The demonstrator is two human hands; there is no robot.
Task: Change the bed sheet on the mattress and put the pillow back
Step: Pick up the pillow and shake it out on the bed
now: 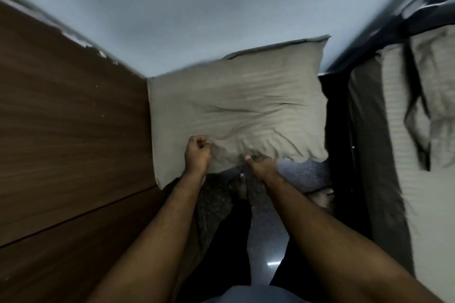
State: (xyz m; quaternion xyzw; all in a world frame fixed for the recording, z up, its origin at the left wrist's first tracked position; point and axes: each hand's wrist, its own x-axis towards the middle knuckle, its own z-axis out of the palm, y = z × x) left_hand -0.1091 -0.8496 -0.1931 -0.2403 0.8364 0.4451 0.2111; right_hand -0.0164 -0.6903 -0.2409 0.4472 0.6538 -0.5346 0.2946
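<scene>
A beige striped pillow [236,108] hangs in front of me, held off the floor between a wooden panel and the bed. My left hand [198,152] grips its lower edge in a fist. My right hand [261,166] pinches the same lower edge a little to the right, thumb on top. On the right lies the mattress [384,179] under a beige striped sheet [403,96], rumpled, with a dark fold across it. The picture is blurred by motion.
A brown wooden panel [69,135] fills the left side. A pale grey wall [197,7] stands behind the pillow. Dark patterned fabric [428,5] lies at the top right of the bed. My bare feet [241,187] stand on the glossy floor [266,236].
</scene>
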